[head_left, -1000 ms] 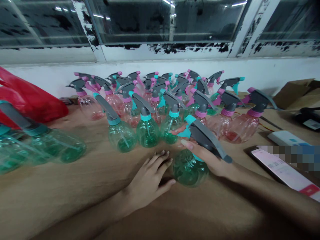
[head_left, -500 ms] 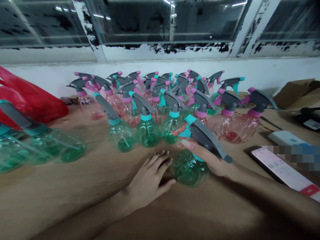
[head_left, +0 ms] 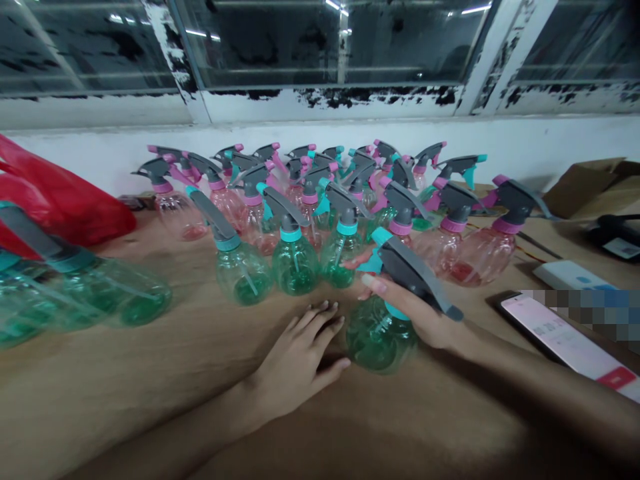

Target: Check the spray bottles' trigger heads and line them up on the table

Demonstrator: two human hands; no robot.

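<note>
My right hand (head_left: pixel 425 313) is wrapped round the neck and trigger of a green spray bottle (head_left: pixel 377 340) with a grey and teal head, which tilts a little. Its thumb crosses the front of the neck; the other fingers are partly hidden behind the head. My left hand (head_left: pixel 300 360) lies flat on the wooden table (head_left: pixel 165 393) just left of that bottle, fingers spread and holding nothing. Beyond it stand several green spray bottles (head_left: pixel 295 267) with teal collars. Pink spray bottles (head_left: pixel 483 257) stand behind and to the right.
At the far left are more green spray bottles (head_left: pixel 117 290) and a red plastic bag (head_left: pixel 70 200). To the right lie a phone (head_left: pixel 565 340), a small white box (head_left: pixel 565 273), a black device (head_left: pixel 620 237) and an open cardboard box (head_left: pixel 585 187). Windows line the back wall.
Almost nothing differs. My right hand keeps its hold on the green spray bottle, and my left hand stays flat on the table. The whole view has shifted very slightly.
</note>
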